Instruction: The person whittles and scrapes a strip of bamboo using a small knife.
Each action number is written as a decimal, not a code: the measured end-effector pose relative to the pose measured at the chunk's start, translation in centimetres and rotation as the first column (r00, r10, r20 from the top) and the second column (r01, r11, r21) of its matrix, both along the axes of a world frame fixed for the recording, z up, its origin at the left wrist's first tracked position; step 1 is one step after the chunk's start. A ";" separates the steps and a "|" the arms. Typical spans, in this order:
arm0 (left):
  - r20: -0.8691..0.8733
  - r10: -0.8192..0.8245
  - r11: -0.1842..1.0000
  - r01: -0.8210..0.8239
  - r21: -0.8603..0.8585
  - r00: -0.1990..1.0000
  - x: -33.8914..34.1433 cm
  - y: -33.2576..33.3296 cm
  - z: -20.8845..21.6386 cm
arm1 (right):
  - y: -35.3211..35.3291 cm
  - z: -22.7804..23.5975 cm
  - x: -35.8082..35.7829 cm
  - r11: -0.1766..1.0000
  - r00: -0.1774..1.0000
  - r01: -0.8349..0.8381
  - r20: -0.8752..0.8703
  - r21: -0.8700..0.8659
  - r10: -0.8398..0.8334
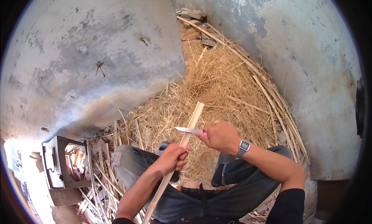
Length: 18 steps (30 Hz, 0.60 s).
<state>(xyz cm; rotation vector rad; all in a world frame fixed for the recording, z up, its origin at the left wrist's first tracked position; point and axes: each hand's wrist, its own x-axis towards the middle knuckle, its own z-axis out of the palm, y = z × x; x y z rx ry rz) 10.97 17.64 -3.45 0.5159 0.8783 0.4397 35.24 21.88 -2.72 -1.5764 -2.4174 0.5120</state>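
My left hand [174, 159] is wrapped round a long, pale, flat bamboo strip [195, 115], which slants from between my legs up and away to the right. In my right hand [221, 137] I grip a small knife [189, 130] by its pink handle, mostly hidden in my fingers. The blade points left and lies across the strip, a little above my left hand. A silver digital watch [243, 146] is on my right wrist. The lower end of the strip runs out at the bottom edge.
Fine shavings [217, 80] cover the ground before me. Long strips [271, 100] lean along the right wall [310, 49]; a grey slab-like wall [97, 61] stands on the left. A dark open frame [58, 166] sits at lower left beside loose sticks [101, 185]. Broken bricks [193, 15] lie at the far end.
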 end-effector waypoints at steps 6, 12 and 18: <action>0.034 -0.075 0.997 0.075 0.008 0.997 -0.7 -1.1 1.7 | 6.1 -1.3 6.6 0.943 0.933 0.333 0.143 0.001 -0.329; 0.130 0.007 1.000 -0.007 0.003 0.991 -1.3 -0.3 2.5 | 4.9 0.5 7.0 0.913 0.868 0.404 -0.287 -0.062 -0.404; 0.192 -0.063 0.998 0.057 0.035 0.979 -1.0 -0.5 2.6 | 3.0 2.0 1.7 0.945 0.711 0.251 -0.622 -0.211 -0.328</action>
